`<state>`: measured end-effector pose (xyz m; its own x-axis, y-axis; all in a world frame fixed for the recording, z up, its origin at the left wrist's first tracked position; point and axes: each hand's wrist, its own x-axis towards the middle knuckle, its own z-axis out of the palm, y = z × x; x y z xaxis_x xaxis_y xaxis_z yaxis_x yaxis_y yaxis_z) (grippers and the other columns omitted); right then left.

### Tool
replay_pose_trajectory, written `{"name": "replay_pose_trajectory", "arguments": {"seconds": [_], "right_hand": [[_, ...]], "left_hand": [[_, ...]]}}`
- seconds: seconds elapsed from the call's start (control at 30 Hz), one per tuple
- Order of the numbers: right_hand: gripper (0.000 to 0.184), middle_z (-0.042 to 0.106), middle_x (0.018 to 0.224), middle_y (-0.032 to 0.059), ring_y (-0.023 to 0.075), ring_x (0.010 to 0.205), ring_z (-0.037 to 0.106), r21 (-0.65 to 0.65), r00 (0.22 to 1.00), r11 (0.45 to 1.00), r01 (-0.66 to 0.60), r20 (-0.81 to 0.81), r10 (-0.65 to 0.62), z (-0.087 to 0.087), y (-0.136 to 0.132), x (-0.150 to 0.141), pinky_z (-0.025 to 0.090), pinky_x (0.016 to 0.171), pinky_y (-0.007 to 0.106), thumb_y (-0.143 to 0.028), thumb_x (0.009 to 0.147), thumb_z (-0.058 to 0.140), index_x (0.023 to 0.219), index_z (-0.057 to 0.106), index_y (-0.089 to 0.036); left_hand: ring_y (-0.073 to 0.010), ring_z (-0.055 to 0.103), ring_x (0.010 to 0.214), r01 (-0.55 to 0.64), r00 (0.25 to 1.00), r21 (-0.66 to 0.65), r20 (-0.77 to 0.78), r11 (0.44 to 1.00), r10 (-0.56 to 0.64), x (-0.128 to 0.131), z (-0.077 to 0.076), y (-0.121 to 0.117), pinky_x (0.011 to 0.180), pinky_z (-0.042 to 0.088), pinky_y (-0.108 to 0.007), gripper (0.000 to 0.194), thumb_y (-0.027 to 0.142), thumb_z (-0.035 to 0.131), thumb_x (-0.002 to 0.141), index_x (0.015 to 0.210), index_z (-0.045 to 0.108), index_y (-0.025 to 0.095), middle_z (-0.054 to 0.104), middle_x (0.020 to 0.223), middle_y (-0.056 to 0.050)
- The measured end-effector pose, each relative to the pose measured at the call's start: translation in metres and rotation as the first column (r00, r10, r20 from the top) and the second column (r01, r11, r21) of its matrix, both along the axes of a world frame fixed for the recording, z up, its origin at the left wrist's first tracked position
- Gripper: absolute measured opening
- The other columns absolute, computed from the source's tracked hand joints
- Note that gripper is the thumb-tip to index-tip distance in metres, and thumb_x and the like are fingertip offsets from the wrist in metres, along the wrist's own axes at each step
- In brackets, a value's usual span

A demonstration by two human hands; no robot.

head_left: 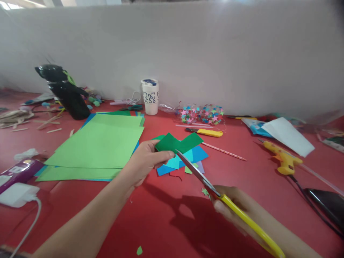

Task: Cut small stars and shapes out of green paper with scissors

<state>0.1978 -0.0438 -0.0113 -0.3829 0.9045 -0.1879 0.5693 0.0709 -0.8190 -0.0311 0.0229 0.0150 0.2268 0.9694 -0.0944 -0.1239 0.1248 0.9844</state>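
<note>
My left hand (146,159) pinches a dark green piece of paper (178,142) and holds it above the red table (161,215). My right hand (236,206) is wrapped round the yellow handles of a pair of scissors (212,186). The scissor blades point up and left, with their tip close to the lower edge of the green piece. Beneath the paper lie blue, teal and purple paper scraps (185,161). Small green offcuts (139,250) are scattered on the table.
A stack of light green sheets (99,147) lies at left. A black bottle (67,91), white cup (149,96), star garland (202,114), yellow cutter (208,132), pink pencil (224,151), yellow glue gun (283,159), white paper (287,135) and charger (17,193) surround it.
</note>
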Motion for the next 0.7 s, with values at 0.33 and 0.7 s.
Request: {"name": "replay_pose_trajectory", "arguments": {"seconds": [0.33, 0.7], "right_hand": [[0.056, 0.029, 0.049, -0.0092, 0.0069, 0.035, 0.030, -0.090, 0.993, 0.996, 0.024, -0.115, -0.035, -0.019, -0.001, -0.003, 0.020, 0.030, 0.020, -0.078, 0.076, 0.037, 0.063, 0.032, -0.024], [0.054, 0.032, 0.047, -0.0096, 0.0073, 0.037, 0.028, -0.089, 0.990, 0.996, 0.008, -0.143, -0.021, -0.002, -0.009, -0.007, 0.020, 0.039, 0.024, -0.076, 0.080, 0.035, 0.066, 0.035, -0.024]], "left_hand": [[-0.0020, 0.028, 0.040, 0.024, 0.962, -0.133, 0.274, 0.991, 0.014, 0.008, -0.007, -0.005, 0.044, 0.023, -0.019, 0.026, 0.016, 0.069, 0.066, 0.053, 0.047, 0.015, 0.038, 0.046, 0.007], [-0.0027, 0.030, 0.043, 0.006, 0.967, -0.114, 0.255, 0.993, 0.024, 0.010, -0.008, -0.007, 0.047, 0.027, -0.019, 0.025, 0.018, 0.071, 0.068, 0.058, 0.048, 0.016, 0.038, 0.048, 0.008]]}}
